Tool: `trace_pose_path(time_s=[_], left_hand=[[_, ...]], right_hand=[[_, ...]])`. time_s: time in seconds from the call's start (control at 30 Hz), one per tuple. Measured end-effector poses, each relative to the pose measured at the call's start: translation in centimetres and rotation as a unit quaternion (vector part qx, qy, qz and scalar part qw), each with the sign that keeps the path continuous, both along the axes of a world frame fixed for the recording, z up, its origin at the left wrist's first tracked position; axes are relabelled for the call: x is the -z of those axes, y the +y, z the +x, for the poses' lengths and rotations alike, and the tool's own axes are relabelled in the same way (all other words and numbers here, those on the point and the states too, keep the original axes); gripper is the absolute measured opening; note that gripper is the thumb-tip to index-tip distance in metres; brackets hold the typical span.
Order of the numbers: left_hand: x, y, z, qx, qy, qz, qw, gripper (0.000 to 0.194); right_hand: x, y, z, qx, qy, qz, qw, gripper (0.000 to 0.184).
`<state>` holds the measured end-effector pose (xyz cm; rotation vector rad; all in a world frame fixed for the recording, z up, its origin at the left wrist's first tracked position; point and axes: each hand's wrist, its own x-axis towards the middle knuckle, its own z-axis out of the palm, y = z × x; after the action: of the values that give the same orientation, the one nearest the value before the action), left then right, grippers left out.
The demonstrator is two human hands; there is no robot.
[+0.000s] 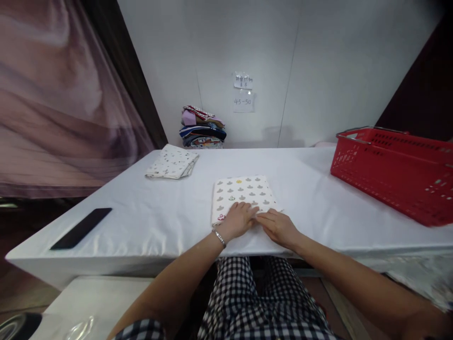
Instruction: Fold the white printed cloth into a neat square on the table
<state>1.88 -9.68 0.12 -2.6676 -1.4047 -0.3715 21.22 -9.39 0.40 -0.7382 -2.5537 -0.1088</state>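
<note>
A folded white cloth (pixel 240 189) lies on the table close to me, printed with grey duck-like shapes and a few yellow, green and red ones. My left hand (pixel 239 219), with a silver bracelet at the wrist, rests on its near part with the fingers stretched flat. Beside it, my right hand (pixel 278 227) has its fingers pressed together on the cloth's near right edge. Both hands' fingertips nearly meet. The cloth's near edge is partly hidden under my hands.
A second folded, printed white cloth (pixel 173 162) lies at the back left of the white-covered table (pixel 304 189). A black flat object (pixel 82 228) is at the front left. Stacked folded fabrics (pixel 203 128) stand by the wall. A red basket (pixel 392 174) sits at right.
</note>
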Motion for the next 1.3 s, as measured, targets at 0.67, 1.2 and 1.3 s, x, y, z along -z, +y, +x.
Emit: trace_pose_path(time_s=[0.67,1.2,1.3], left_hand=[[0.9,0.7,-5.4,-0.212,-0.081,-0.091,0.97,0.054],[0.3,5.4,-6.4,-0.277,-0.144,-0.125,0.942,0.057],[1.1,7.0,-6.4,-0.293,-0.136,-0.116,0.939,0.056]], right_hand=[[0.3,7.7,-3.3,0.218,-0.058,-0.175,0.958,0.062],[1.8,13.9,-4.3,0.292,-0.062,-0.217,0.929,0.066],[2.7,15.4,-4.1,0.298,-0.047,-0.233,0.924,0.069]])
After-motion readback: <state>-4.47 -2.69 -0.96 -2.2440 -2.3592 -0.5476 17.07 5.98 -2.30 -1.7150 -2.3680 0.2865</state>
